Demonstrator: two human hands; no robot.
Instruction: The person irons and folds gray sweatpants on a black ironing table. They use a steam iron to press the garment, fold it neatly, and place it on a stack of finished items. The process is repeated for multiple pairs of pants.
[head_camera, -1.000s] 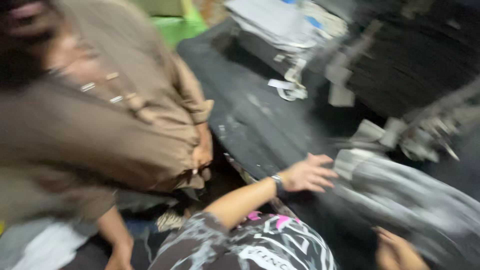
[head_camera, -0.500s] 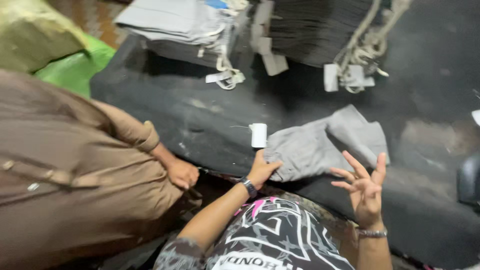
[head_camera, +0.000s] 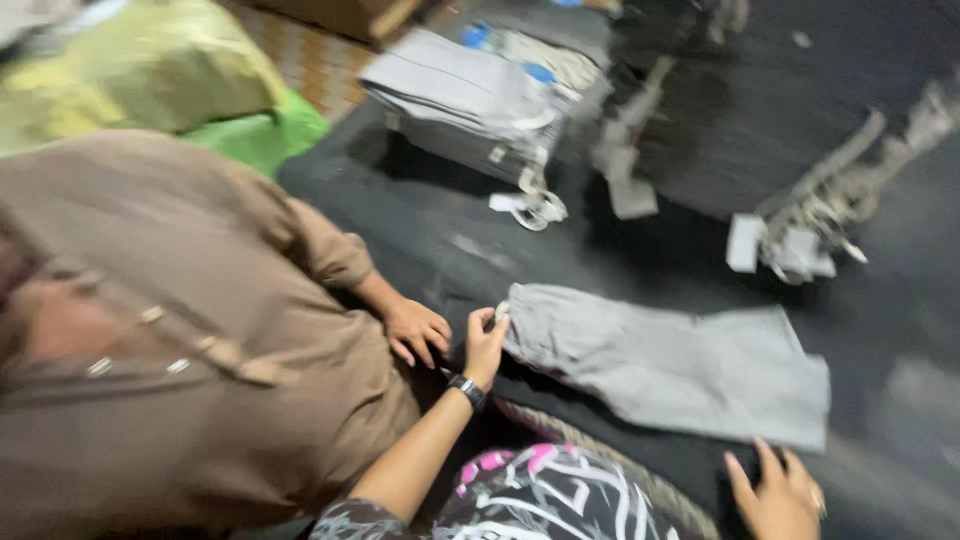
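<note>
Right hand (head_camera: 778, 497) dropped low, left hand (head_camera: 486, 343) pinching flattened grey garment (head_camera: 672, 362)

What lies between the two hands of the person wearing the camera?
In the head view, the grey garment lies flat between the left hand, at its end, and right hand.

Single head view, steeply downward, close, blurred

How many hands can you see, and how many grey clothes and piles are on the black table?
Person's own hands: 2, the left hand pinching the grey garment's corner and the right hand near its lower edge
Co-worker's hand: 1
Flat grey garment: 1
Stack of folded grey cloth: 1
Total: 5
</note>
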